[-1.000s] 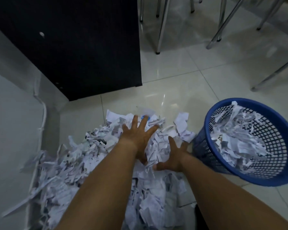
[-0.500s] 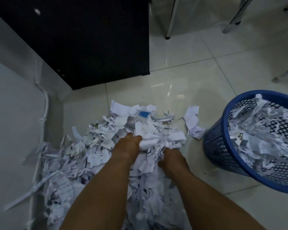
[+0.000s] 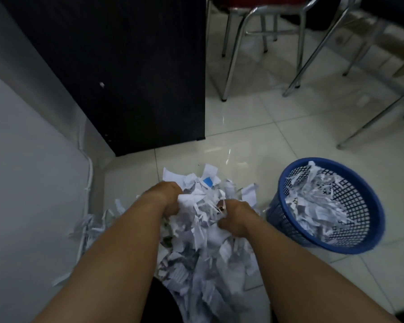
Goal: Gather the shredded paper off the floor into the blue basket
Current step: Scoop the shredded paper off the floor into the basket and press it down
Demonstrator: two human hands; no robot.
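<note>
- The left hand (image 3: 166, 197) is low over the floor (image 3: 254, 127), and its fingers are curled in.
- Its grip is closed on a bunch of shredded paper (image 3: 203, 252), on the left side of the bunch.
- The right hand (image 3: 237, 220) is just beside it and holds the right side of the same bunch.
- Its grip is closed on the paper too, with the fingers tucked in.
- The two hands are close together, with white strips squeezed between them.
- More strips hang down from the bunch to the pile under the arms.
- I cannot tell if the bunch is off the floor.
- A small blue scrap (image 3: 208, 182) lies on the far side of the pile.
- Some loose strips lie to the left, near the wall (image 3: 21, 159).
- The blue basket (image 3: 276, 216) stands on the floor to the right of the hands, near the pile.
- It has net sides and tilts a little.
- There is paper in the basket (image 3: 322, 206), and it is partly full.
- A big black cabinet (image 3: 126, 78) stands past the pile.
- A thin white cable (image 3: 90, 173) runs along the bottom of the wall.
- Shiny metal chair legs (image 3: 236, 54) stand on the floor at the far right.
- One chair has a red seat (image 3: 231, 3).
- The floor is made of pale, shiny tiles.
</note>
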